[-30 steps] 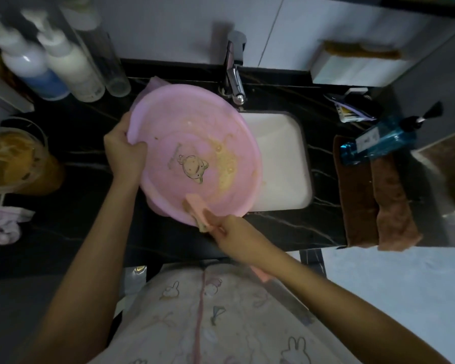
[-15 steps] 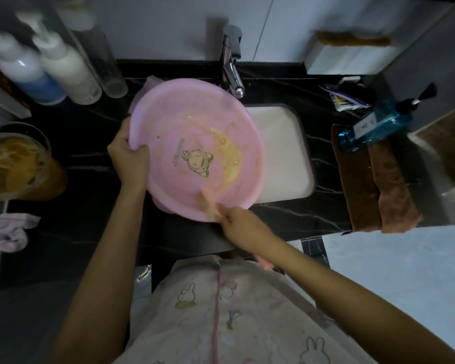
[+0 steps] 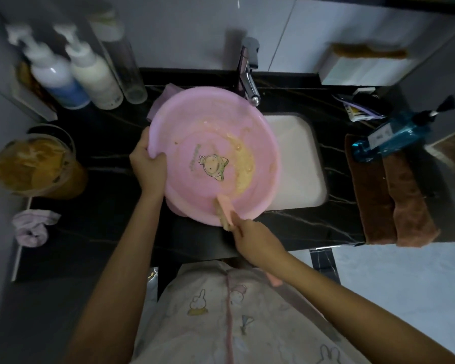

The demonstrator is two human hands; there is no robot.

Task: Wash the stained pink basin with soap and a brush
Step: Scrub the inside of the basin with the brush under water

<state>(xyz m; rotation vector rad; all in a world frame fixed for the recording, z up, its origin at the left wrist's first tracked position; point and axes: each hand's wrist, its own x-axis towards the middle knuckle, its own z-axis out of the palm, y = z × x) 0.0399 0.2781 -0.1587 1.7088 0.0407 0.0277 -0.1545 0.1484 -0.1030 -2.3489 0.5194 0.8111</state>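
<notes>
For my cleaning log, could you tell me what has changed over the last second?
The right hand has scrubbed the brush in short strokes, shifting it slightly rightwards along the near rim of the basin. The left hand still grips the left rim, and the yellowish stain remains.

The basin is smooth pink plastic with a soft sheen, its inside smeared with a dull, grainy yellowish film around a printed cartoon. The brush has a matt pink plastic back and pale, rough bristles. The counter looks like polished black stone with thin pale veins. The sink is smooth, glossy white. The faucet is bright, mirror-like metal. Two towels are brown, fuzzy cloth. The blue bottle is translucent glossy plastic, and the pump bottles are opaque white plastic. A crumpled rag is soft pale-pink cloth. The wall tiles are smooth and glossy.
</notes>
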